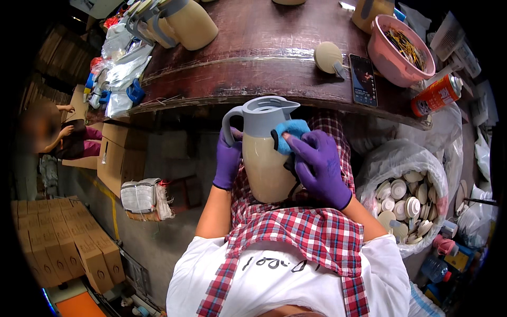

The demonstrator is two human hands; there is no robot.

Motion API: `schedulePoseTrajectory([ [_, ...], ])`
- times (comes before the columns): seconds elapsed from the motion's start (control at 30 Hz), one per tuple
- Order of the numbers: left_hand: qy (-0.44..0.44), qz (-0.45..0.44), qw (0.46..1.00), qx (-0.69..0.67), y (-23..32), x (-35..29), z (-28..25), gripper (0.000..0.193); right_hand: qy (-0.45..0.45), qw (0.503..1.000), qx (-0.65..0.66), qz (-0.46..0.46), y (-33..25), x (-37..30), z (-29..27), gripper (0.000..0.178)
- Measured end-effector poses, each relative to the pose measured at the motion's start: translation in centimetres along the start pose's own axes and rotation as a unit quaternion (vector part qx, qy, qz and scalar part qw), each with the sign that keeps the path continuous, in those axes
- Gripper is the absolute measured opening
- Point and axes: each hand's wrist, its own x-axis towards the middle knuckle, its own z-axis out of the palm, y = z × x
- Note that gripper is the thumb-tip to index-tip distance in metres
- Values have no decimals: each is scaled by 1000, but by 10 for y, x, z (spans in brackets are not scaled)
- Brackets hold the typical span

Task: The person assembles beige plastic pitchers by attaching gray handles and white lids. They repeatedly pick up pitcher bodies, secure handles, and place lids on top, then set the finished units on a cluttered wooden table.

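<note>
Head view, a pale beige jug (pixel 264 164) between two gloved hands. The left hand (pixel 228 161), in a purple glove, is closed on the jug at its nine o'clock side, beside the grey handle (pixel 227 127); most of its fingers are hidden behind. The right hand (pixel 323 166), likewise gloved, lies at the jug's three o'clock side, thumb and fingers brought together on a folded blue cloth (pixel 291 134). The cloth touches the upper wall near one o'clock, just below the grey collar (pixel 256 126); one bare fingertip shows at its edge.

The jug is at the centre of the view, above the lap and near the table (pixel 253 63) edge. Its long axis runs from twelve to six o'clock, top at twelve; the spout (pixel 289 105) points toward two or three o'clock, the handle toward nine.

Markings: dark lettering, upside down, crosses the white shirt (pixel 203 264) at six o'clock, partly covered by the checked apron (pixel 306 230). Pale characters stand on the red-orange spray can (pixel 437 95) at two o'clock. Dark marks repeat on the stacked cartons (pixel 58 238) at eight. Small text lines the lit phone (pixel 363 79), between one and two.
</note>
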Motion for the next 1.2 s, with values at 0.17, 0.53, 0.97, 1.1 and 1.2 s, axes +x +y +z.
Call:
schedulePoseTrajectory([
  [0.17, -14, -8, 1000, 8, 10, 3, 12, 20, 46, 999, -20, -6, -5, 34, -15, 55],
  [0.53, -36, 5, 999, 26, -13, 15, 11, 19, 14, 1000, -9, 13, -6, 10, -21, 56],
  [0.97, -88, -58, 993, 58, 4, 17, 18, 23, 23, 999, -25, 37, 2, 10, -26, 56],
  [1.1, -69, 50, 989, 119, -17, 20, 6, 22, -20, 999, -16, 26, 7, -17, -23, 57],
  [1.2, -45, 36, 996, 74, -17, 15, 14, 20, 2, 999, -27, 18, 8, -6, -27, 58],
])
